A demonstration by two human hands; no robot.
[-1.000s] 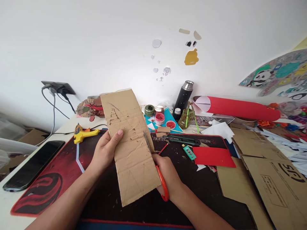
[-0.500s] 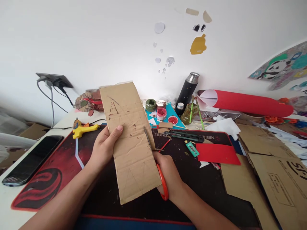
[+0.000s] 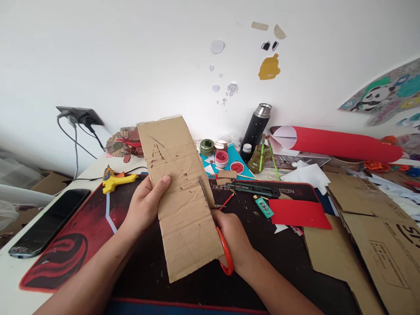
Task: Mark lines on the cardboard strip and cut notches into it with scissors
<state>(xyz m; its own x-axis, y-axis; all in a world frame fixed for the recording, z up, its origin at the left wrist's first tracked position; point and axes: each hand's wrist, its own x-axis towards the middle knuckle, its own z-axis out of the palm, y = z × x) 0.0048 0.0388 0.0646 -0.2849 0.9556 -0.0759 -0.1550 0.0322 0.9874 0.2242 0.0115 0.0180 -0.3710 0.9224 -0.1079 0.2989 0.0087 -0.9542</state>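
A long brown cardboard piece [image 3: 183,218] is held tilted above the dark desk mat, with pencil lines and dark stains on its face. My left hand [image 3: 147,201] grips its left edge, thumb on the front and the other fingers hidden behind. My right hand [image 3: 234,236] is closed around the red-handled scissors [image 3: 226,258] at the right edge. One scissor blade lies over the cardboard's face and the other sticks out beyond its edge, so the blades are apart.
A yellow glue gun [image 3: 120,181] and a black phone [image 3: 49,223] lie left. Behind are paint jars [image 3: 221,159], a black flask [image 3: 257,127] and a brush jar [image 3: 260,159]. A green cutter [image 3: 252,189], red card [image 3: 300,213] and cardboard sheets [image 3: 377,249] lie right.
The view has shifted slightly, so everything sits a little lower in the picture. Both hands keep their hold on the cardboard and scissors, and the blades look much the same.
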